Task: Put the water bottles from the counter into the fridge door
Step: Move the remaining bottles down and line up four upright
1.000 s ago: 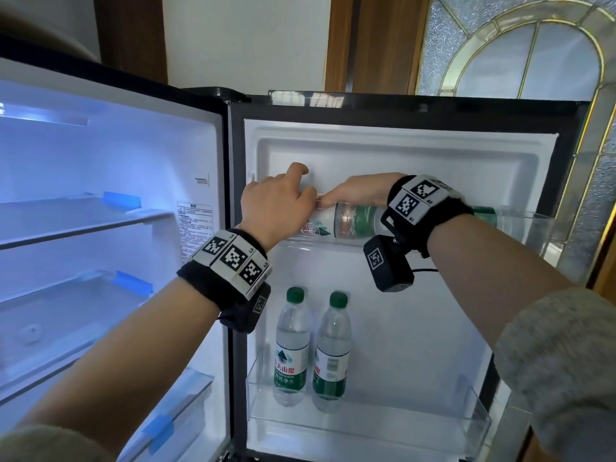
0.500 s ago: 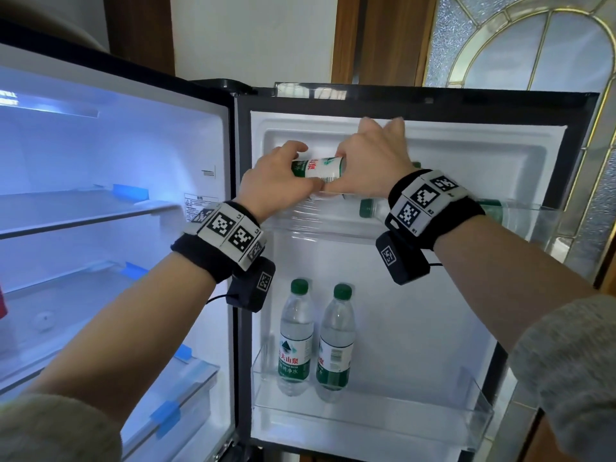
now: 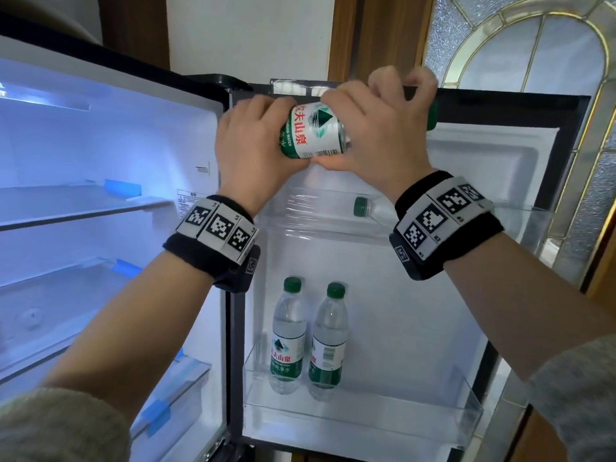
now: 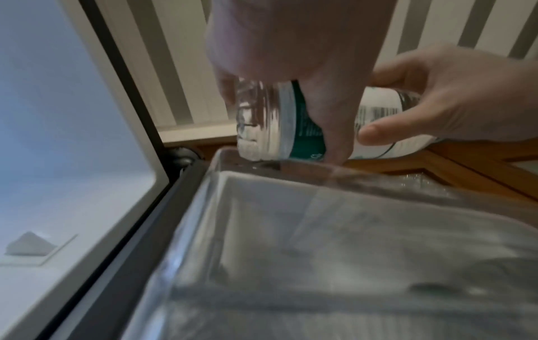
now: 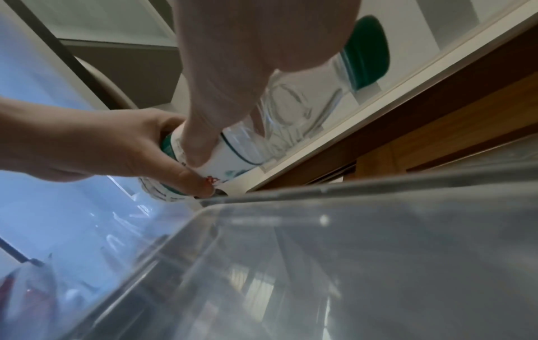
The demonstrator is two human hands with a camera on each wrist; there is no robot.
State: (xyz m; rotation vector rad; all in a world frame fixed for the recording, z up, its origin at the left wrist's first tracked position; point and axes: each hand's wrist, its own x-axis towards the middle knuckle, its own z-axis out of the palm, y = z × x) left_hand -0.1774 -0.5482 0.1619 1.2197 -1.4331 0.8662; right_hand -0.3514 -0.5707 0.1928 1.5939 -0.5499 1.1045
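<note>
Both hands hold one water bottle (image 3: 313,131) on its side in front of the open fridge door's top edge, above the upper door shelf (image 3: 520,221). It has a white and green label and a green cap pointing right. My left hand (image 3: 253,145) grips its base end (image 4: 256,124). My right hand (image 3: 376,128) wraps the neck half (image 5: 232,151). A second bottle (image 3: 370,208) lies on its side in the upper shelf. Two more bottles (image 3: 288,338) (image 3: 328,341) stand upright at the left of the lower door shelf (image 3: 366,425).
The fridge's lit interior (image 3: 100,211) with glass shelves and blue clips is on the left. A leaded glass window (image 3: 533,45) and wooden trim stand behind the door. The lower door shelf has room to the right of the two bottles.
Both hands have lifted the bottle from the level of the upper door shelf up to the door's top edge. The other bottle stays lying in that shelf.
</note>
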